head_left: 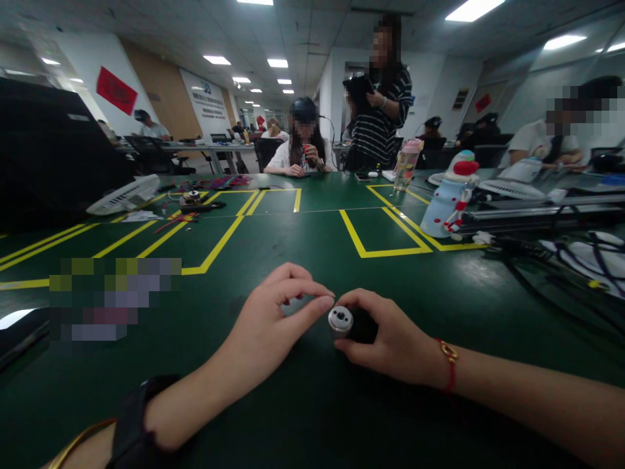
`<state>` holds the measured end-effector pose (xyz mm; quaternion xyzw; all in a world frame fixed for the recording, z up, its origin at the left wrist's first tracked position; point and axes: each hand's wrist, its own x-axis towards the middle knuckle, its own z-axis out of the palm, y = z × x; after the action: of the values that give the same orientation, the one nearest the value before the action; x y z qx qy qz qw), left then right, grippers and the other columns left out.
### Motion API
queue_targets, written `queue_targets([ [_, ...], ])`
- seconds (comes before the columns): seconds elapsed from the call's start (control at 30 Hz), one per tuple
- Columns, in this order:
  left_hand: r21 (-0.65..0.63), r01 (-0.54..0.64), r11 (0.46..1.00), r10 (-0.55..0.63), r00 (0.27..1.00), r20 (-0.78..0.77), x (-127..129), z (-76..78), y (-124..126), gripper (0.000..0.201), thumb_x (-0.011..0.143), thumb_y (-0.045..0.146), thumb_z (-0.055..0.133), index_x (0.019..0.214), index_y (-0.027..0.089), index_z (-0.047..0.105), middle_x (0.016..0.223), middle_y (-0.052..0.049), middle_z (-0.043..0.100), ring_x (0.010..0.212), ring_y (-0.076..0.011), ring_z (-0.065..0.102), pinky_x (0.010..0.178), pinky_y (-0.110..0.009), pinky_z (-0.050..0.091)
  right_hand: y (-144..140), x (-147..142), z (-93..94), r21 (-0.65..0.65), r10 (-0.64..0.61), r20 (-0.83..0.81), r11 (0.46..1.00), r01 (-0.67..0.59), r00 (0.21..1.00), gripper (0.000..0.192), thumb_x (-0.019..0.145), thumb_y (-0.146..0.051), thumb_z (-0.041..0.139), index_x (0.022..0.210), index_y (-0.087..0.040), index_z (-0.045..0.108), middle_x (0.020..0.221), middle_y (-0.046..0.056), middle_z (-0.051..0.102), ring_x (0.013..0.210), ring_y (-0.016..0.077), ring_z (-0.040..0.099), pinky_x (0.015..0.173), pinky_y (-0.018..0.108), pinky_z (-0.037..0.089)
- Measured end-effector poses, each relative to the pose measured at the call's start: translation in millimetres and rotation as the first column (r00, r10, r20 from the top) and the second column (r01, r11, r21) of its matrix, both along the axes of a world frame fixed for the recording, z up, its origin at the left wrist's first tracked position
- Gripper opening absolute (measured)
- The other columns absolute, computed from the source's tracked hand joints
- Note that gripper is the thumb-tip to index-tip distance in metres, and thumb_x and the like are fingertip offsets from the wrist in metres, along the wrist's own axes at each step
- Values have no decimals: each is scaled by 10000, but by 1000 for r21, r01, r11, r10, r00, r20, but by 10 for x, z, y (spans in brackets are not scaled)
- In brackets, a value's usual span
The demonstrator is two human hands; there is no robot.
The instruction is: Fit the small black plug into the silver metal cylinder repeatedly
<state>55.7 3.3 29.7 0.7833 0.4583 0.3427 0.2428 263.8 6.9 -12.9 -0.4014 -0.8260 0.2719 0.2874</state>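
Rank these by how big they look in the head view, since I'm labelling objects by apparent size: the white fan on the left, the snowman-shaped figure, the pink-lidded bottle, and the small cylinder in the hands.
1. white fan and snowman figure: look about alike, unranked
2. pink-lidded bottle
3. small cylinder, smallest though nearest the camera; right hand holds it, left hand touches it.

Snowman bottle (448, 195) — white fan (124, 195).

My one head camera looks forward and down across the green table (312, 404), close over my hands, facing seated co-workers.
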Motion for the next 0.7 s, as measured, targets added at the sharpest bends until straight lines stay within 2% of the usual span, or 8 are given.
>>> queue_targets([
  [0.07,-35,-38,999,37,999,-11,-63,-33,17,180,826,389,553,878,280,687,897,-4,542,843,-157,527,745,-292,416,2,3,0,-8,-39,-26,999,38,999,323,679,-260,631,968,-189,504,899,6,572,778,99,512,679,236,411],
  [0.17,-110,-5,994,-5,996,-90,-106,-183,49,191,785,428,589,828,289,712,871,-13,564,849,-181,530,755,-316,411,14,7,-1,-40,-44,-64,998,41,997,314,664,-253,634,925,-180,476,834,-2,562,691,82,488,590,215,386],
  [0.33,-110,61,992,-85,971,-224,-39,-446,95,168,754,441,619,793,321,730,841,-12,605,836,-200,537,751,-339,388,-10,-6,-16,-46,-21,-63,999,18,998,340,662,-302,655,934,-182,489,861,8,576,719,93,507,615,223,403],
  [0.4,-125,70,990,-98,969,-229,-21,-465,96,165,754,437,621,802,326,732,842,-10,614,835,-199,542,755,-336,387,-30,-19,-9,-24,-24,-50,999,23,998,367,659,-302,657,970,-186,500,874,12,582,741,101,520,644,231,415],
  [0.5,-174,63,983,-92,982,-165,-52,-390,91,227,753,455,616,902,320,721,862,-14,618,846,-195,552,757,-318,399,17,18,74,53,-47,-3,997,47,999,398,673,-298,637,1040,-200,518,928,17,589,798,110,538,711,240,430],
  [0.6,-216,-9,976,-15,994,-113,-166,-255,119,316,772,495,572,981,296,700,905,-24,624,812,-189,565,721,-301,415,253,258,248,141,-226,138,968,207,964,309,697,-321,595,979,-201,552,916,21,597,781,121,546,690,249,428],
  [0.67,-199,-90,976,66,990,-126,-275,-190,177,347,789,512,534,983,275,697,931,-33,631,791,-191,570,701,-302,417,506,575,368,231,-436,287,896,380,853,289,688,-375,585,913,-196,567,860,34,600,736,147,545,640,271,413],
  [0.7,-180,-128,975,106,986,-130,-332,-175,217,360,790,518,524,979,265,697,934,-37,637,794,-196,573,696,-303,416,642,773,416,291,-544,358,837,463,759,310,676,-413,584,895,-193,572,841,48,599,725,167,544,623,288,403],
])
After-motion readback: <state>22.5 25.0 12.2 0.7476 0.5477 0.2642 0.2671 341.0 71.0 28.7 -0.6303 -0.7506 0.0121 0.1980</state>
